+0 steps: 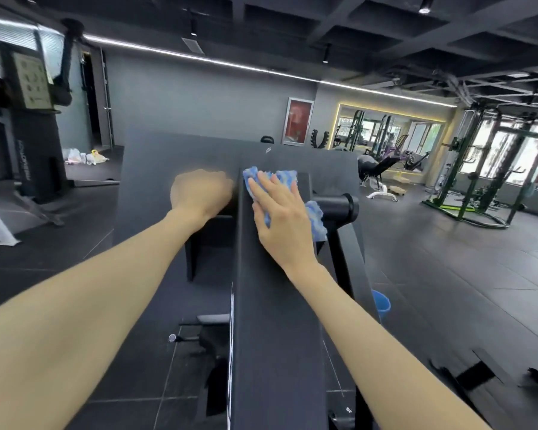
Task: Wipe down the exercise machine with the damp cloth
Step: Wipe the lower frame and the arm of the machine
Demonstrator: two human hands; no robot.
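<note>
While the right hand presses the blue cloth flat, fingers straight, on the far top of the machine's black beam, cloth could slide off the right edge toward the roller — part already hangs over. Left hand is blurred; looks curled vs the beam's left side, grip unclear. Matte black surface; dark gym floor, blue bucket near right, racks far right.
</note>
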